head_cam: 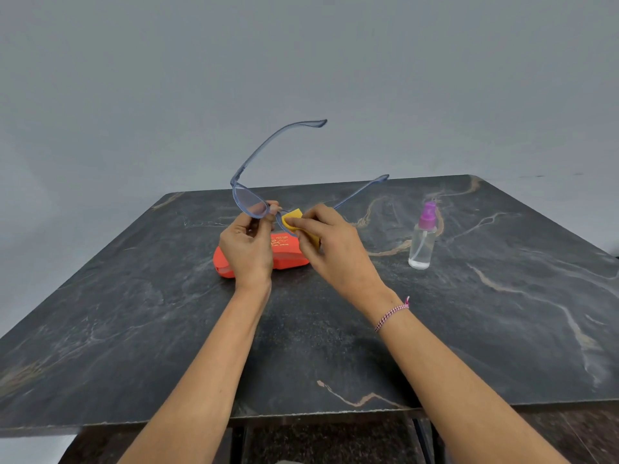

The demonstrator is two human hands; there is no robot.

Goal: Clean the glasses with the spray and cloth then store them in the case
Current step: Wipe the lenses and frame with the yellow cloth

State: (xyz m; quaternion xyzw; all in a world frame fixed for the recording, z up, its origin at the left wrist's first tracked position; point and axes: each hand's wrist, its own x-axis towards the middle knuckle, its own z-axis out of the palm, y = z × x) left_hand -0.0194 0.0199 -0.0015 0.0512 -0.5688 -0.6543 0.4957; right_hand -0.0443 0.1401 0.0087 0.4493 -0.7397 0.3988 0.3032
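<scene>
The blue-framed glasses (249, 202) are held up above the table, temples unfolded and pointing away from me. My left hand (248, 247) pinches the frame near the bridge. My right hand (330, 249) presses a folded yellow cloth (294, 220) around the right lens, which the cloth and fingers hide. The left lens is bare and see-through. An orange glasses case (288, 254) lies shut on the table right behind my hands, partly covered by them. The clear spray bottle (422, 239) with a purple nozzle stands upright to the right, apart from both hands.
The dark marble table (134, 329) has its front edge close to me and its far edge just beyond the bottle. A plain grey wall rises behind it. Dark table legs show under the front edge.
</scene>
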